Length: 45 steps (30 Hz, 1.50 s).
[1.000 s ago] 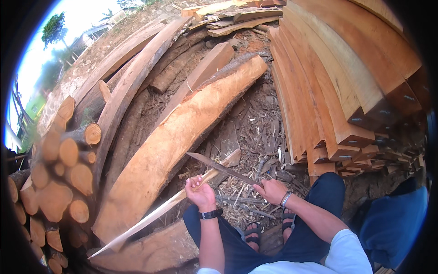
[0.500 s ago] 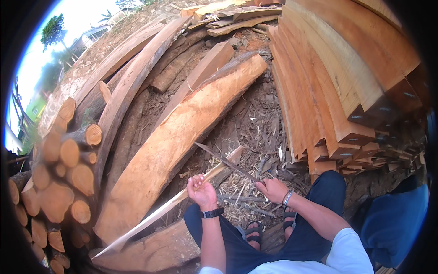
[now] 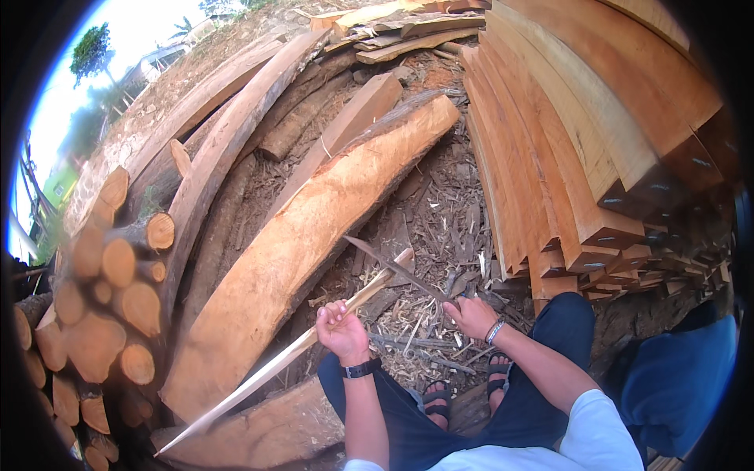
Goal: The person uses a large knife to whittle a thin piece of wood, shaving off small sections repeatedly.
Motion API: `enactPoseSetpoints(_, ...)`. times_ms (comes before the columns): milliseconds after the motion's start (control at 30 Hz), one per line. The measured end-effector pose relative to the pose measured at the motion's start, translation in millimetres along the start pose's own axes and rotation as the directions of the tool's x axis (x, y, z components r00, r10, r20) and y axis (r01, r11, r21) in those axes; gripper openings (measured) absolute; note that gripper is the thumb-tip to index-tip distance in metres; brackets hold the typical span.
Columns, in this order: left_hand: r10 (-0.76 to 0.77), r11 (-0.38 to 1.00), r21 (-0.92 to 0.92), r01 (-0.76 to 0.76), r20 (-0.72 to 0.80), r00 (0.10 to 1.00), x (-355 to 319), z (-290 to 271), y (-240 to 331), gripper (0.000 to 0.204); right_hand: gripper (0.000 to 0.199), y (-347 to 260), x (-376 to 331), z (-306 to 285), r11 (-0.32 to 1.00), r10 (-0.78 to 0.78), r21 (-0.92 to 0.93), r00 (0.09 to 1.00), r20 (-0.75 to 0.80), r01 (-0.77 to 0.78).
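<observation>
My left hand [image 3: 343,331] is closed around a long pale wooden stick [image 3: 271,366], which slants from the lower left up to its blunt far end. A dark band circles that wrist. My right hand [image 3: 473,317] grips a machete [image 3: 404,272] by its handle, which the fingers hide. The long dark blade points up and left, crossing the stick close to its far end. Whether the edge touches the wood or lies just over it, I cannot tell.
A thick sawn slab [image 3: 314,228] lies slanting beyond my hands. Cut logs [image 3: 94,345] are heaped at the left, and squared beams [image 3: 542,157] are stacked at the right. Wood shavings [image 3: 416,322] litter the ground by my sandalled feet [image 3: 437,402]. Another plank [image 3: 259,428] lies near my left knee.
The machete has shifted slightly right and toward the stick's far end, its tip a little further right. The stick has slid slightly toward the lower left with my left hand.
</observation>
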<state>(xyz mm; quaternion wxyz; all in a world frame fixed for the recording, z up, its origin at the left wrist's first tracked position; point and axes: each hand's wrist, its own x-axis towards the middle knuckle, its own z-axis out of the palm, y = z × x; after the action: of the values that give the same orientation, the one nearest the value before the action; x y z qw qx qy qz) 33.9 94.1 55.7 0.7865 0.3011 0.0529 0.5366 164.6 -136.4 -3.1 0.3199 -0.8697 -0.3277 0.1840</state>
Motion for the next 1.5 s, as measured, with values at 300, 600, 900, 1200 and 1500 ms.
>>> enactPoseSetpoints(300,-0.033,0.999,0.03,0.03,0.12,0.992,1,-3,3,0.033,0.065,-8,-2,-12,0.998,0.035,-0.061,0.999,0.035,-0.033)
enactPoseSetpoints(600,-0.078,0.971,0.237,-0.022,0.403,0.912,-1,-1,6,0.032,0.067,-9,-5,-11,0.999,0.041,-0.033,0.996,0.073,-0.039)
enactPoseSetpoints(900,-0.081,0.946,0.311,-0.088,0.491,0.868,-7,-2,2,0.028,0.063,-5,-7,2,0.994,-0.081,0.08,0.994,0.071,0.076)
enactPoseSetpoints(1200,-0.083,0.957,0.28,-0.077,0.521,0.85,-8,-3,4,0.027,0.07,13,3,14,0.993,0.057,0.1,0.998,0.014,-0.058)
enactPoseSetpoints(1500,-0.087,0.961,0.265,-0.075,0.553,0.828,-6,1,4,0.028,0.064,14,7,9,0.994,0.071,0.087,0.997,-0.001,-0.071)
